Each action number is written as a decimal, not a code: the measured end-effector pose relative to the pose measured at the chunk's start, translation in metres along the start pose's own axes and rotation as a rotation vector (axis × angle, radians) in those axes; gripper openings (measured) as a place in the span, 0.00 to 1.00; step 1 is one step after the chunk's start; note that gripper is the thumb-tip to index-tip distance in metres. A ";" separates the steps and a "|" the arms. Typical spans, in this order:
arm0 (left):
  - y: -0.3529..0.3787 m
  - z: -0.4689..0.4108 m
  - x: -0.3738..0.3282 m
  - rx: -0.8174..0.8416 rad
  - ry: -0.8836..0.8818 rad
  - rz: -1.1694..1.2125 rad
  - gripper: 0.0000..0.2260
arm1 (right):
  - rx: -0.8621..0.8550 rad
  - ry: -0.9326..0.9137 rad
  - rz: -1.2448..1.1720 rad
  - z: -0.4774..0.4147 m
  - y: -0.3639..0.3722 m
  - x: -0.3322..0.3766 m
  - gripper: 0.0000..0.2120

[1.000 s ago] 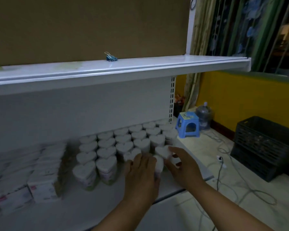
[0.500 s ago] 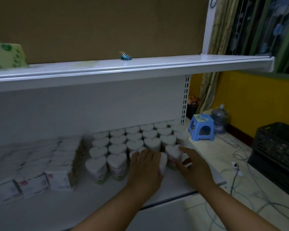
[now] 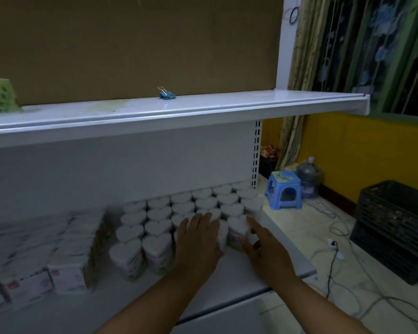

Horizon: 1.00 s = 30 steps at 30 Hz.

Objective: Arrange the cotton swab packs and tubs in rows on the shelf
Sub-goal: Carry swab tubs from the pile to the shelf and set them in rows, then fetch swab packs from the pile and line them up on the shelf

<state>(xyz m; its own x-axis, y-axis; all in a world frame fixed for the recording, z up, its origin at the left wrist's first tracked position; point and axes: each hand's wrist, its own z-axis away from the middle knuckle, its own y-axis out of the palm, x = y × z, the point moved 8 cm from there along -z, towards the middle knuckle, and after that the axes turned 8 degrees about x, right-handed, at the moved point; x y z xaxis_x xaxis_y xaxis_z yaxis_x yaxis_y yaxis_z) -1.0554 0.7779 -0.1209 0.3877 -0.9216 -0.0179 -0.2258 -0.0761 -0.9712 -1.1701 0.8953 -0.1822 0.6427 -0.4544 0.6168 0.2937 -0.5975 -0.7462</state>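
Note:
Heart-shaped white cotton swab tubs stand in several rows on the right half of the lower white shelf. White swab packs are lined up on its left half, blurred. My left hand lies flat, fingers straight, over a front-row tub and hides most of it. My right hand is just right of the front-right tub. Its index finger lies straight against that tub's right side, and the other fingers are loosely curled.
The upper shelf overhangs the tubs, with a blue binder clip and a green box on it. On the floor to the right are a blue stool, a water jug, a black crate and loose cables.
The view has swung left and pulled back. Both hands stay at the front-right tubs, and the right hand's tub now stands closer in against the row.

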 end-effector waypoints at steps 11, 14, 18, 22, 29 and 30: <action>-0.026 0.036 0.020 -0.249 0.081 0.014 0.24 | 0.017 -0.021 0.101 -0.002 -0.002 0.010 0.28; -0.026 0.034 0.022 -0.213 0.079 0.031 0.25 | 0.021 -0.001 0.174 0.001 -0.004 0.014 0.29; -0.028 0.035 0.020 -0.106 0.078 0.004 0.26 | 0.023 -0.002 0.193 0.001 0.000 0.012 0.32; -0.033 0.040 0.024 -0.045 0.113 -0.011 0.26 | 0.017 0.005 0.129 0.000 0.001 0.006 0.32; -0.053 0.061 0.083 0.136 0.081 0.046 0.28 | -0.192 0.050 -0.016 0.025 -0.033 0.027 0.27; -0.055 0.066 0.104 0.193 0.042 0.060 0.28 | -0.209 -0.006 0.016 0.032 -0.038 0.048 0.24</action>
<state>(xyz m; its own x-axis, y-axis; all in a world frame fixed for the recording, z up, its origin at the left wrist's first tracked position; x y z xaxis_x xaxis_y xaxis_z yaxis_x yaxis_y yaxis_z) -0.9437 0.7117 -0.0846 0.3400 -0.9377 -0.0713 -0.0703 0.0503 -0.9963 -1.1280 0.9170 -0.1325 0.6508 -0.4611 0.6032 0.1308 -0.7145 -0.6873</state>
